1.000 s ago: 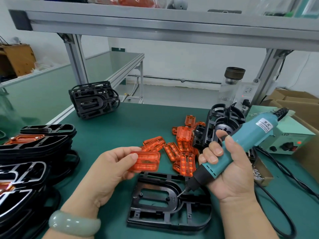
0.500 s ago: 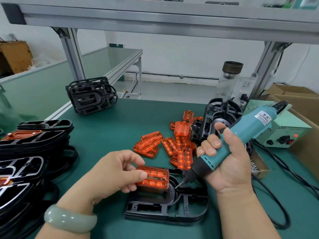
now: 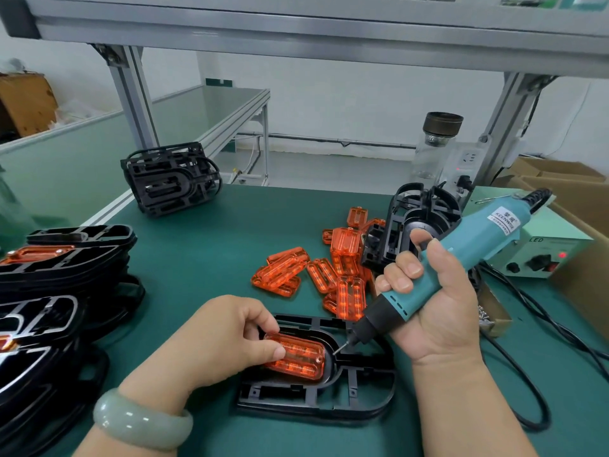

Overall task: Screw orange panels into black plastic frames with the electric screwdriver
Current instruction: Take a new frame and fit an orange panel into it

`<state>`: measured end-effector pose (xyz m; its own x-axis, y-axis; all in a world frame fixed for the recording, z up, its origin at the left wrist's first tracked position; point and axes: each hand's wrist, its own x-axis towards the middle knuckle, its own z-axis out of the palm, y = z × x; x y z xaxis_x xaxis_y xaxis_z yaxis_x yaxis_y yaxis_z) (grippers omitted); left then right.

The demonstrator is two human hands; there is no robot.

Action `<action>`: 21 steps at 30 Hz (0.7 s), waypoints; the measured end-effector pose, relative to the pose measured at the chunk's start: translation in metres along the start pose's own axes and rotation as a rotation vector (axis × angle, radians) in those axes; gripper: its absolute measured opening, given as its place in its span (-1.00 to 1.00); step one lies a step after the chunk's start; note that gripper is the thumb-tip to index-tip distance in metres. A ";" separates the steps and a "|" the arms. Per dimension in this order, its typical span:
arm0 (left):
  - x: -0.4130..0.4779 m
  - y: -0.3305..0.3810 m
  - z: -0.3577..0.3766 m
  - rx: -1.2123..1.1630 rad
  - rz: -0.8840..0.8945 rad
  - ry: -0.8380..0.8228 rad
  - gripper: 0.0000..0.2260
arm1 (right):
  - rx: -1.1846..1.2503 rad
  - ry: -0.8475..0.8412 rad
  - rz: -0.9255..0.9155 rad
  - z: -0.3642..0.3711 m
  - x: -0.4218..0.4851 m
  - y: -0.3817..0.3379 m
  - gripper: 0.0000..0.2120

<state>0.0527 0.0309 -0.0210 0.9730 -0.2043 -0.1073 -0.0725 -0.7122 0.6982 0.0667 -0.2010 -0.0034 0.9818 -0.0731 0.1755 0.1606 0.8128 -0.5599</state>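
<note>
Left hand (image 3: 224,341): near centre, pinches the left end of one orange panel (image 3: 296,356) between thumb and curled fingers (image 3: 260,319); wears a pale green bracelet (image 3: 141,420) at the wrist.
Orange panel: sits flat inside the rounded opening of the black frame (image 3: 362,390).
Black frame: lies flat on the green bench (image 3: 214,245), near edge, between the two hands.
Right hand (image 3: 438,305): wraps all fingers (image 3: 400,278) round the teal electric screwdriver (image 3: 461,255), tilted with its top leaning far and right.
Bit (image 3: 341,347): points down and left, tip just beside the panel's right end; cannot tell whether touching.
Loose panels (image 3: 329,272): heaped on the bench just beyond the frame, centre.
Frame stack (image 3: 59,265): piled at the left edge, with orange showing in some.
Frame bundle (image 3: 171,178): stands far left, well apart from the hands.
Upright frames (image 3: 415,219): lean just right of the heap, behind the right hand.
Control box (image 3: 553,255): sits far right, red lamp lit.
Black cable (image 3: 534,390): loops across the bench at right.
Bottle (image 3: 435,146): clear, dark-capped, stands at the far edge.
</note>
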 end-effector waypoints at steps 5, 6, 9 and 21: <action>0.000 -0.001 0.002 0.123 0.009 0.016 -0.79 | -0.001 -0.013 -0.002 -0.001 0.001 0.001 -0.87; 0.000 -0.001 0.002 0.139 0.012 0.019 -0.78 | 0.000 -0.011 -0.002 -0.001 0.001 0.000 -0.87; -0.001 -0.001 0.002 0.171 0.019 0.023 -0.78 | 0.003 -0.008 -0.001 -0.002 0.001 0.000 -0.86; -0.001 0.002 0.001 0.152 0.056 -0.006 -0.81 | 0.000 0.008 0.005 0.001 0.000 -0.001 -0.87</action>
<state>0.0513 0.0290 -0.0208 0.9653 -0.2500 -0.0755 -0.1593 -0.7928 0.5883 0.0665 -0.2015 -0.0023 0.9833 -0.0738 0.1665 0.1560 0.8132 -0.5607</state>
